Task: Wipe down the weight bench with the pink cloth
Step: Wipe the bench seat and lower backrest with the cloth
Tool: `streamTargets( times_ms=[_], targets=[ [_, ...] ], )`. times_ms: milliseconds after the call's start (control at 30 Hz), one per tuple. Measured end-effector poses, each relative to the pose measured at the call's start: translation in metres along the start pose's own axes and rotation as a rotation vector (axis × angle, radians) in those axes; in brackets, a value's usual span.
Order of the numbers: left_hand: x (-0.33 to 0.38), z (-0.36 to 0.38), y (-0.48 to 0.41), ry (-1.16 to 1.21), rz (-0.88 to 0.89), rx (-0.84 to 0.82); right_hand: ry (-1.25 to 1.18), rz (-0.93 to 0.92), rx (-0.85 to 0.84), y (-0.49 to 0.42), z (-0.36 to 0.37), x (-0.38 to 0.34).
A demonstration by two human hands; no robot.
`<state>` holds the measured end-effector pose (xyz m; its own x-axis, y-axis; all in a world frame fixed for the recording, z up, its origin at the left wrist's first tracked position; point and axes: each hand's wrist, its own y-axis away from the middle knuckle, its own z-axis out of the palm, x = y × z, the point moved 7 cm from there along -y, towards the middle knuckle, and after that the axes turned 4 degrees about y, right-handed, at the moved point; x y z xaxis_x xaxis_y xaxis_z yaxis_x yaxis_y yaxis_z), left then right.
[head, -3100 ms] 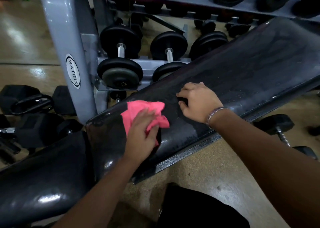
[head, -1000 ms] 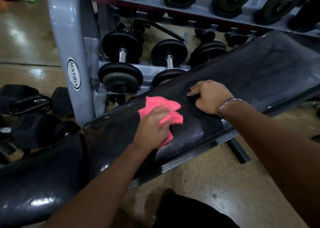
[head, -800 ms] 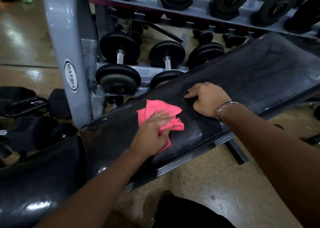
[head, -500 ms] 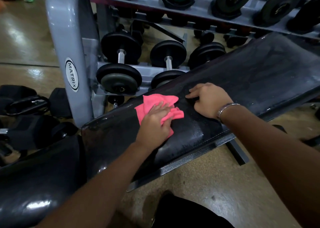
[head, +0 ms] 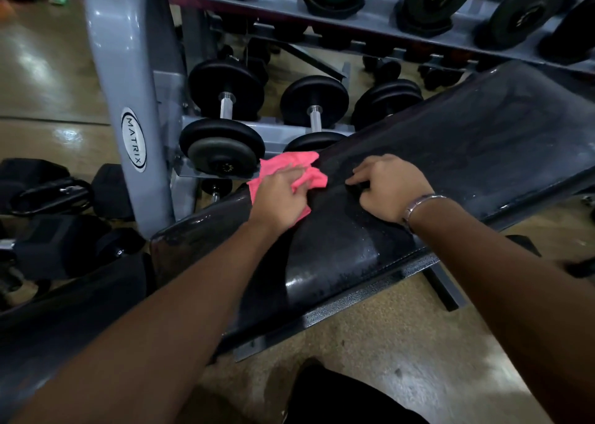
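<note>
Pink cloth (head: pixel 291 169) lies bunched at the far edge of the weight bench (head: pixel 483 140), your left hand (head: pixel 280 198) pressing it flat, fingers spread. Right hand (head: pixel 391 187) braces, fingers curled, empty. Sweep overlapping strokes toward the streaked, raised end.

The weight bench (head: pixel 450 166) pad looks like black vinyl, glossy and streaked with damp sheen (brightest near its front edge). On the pad's far edge lies the pink cloth (head: pixel 289 166), soft, matt, crumpled. Beneath the pad, its frame (head: pixel 347 307) is speckled, rough-coated metal. Behind the bench, the rack (head: pixel 128 69) is smooth grey painted metal
</note>
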<state>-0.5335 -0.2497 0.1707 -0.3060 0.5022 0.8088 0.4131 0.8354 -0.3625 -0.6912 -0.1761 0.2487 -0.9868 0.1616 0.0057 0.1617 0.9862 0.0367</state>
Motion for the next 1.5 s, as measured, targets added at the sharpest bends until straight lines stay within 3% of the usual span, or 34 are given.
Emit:
streamTargets(
  times_ms=[167,267,367,533,667,833,967,1100,1133,1267,1433,1500],
  targets=[
    [0.002,0.008,0.006,-0.029,0.215,-0.172,0.020,-0.012,0.012,0.004,0.000,-0.001],
    [-0.003,-0.002,-0.021,-0.125,0.029,-0.054,0.023,0.000,0.014,0.005,0.001,-0.003],
    [0.010,0.014,-0.026,-0.038,-0.111,0.031,0.022,-0.002,0.023,0.007,0.001,-0.004],
    [0.007,0.002,-0.018,-0.061,0.117,-0.111,0.015,-0.008,0.029,0.008,0.004,-0.001],
    [0.006,0.015,-0.033,-0.099,-0.120,0.036,0.002,0.004,0.056,0.008,0.003,-0.001],
    [0.021,0.015,-0.005,0.034,0.186,-0.155,0.000,-0.036,0.046,0.011,0.005,0.000],
    [0.010,0.014,-0.027,-0.086,-0.117,-0.002,-0.024,-0.045,-0.018,0.001,-0.011,0.007],
    [0.024,0.019,-0.001,-0.014,0.107,-0.107,0.036,-0.029,-0.019,-0.004,-0.033,0.030],
    [0.019,0.012,-0.001,-0.048,0.102,-0.122,0.091,-0.028,-0.039,-0.004,-0.033,0.033],
    [0.007,0.015,-0.022,-0.107,-0.205,-0.001,0.234,-0.008,-0.087,0.000,-0.024,0.040],
    [0.020,0.027,0.008,-0.047,0.060,-0.089,0.212,0.002,-0.078,0.001,-0.022,0.040],
    [0.012,0.018,-0.004,-0.008,-0.058,-0.066,0.202,0.007,-0.091,0.000,-0.022,0.037]
  ],
)
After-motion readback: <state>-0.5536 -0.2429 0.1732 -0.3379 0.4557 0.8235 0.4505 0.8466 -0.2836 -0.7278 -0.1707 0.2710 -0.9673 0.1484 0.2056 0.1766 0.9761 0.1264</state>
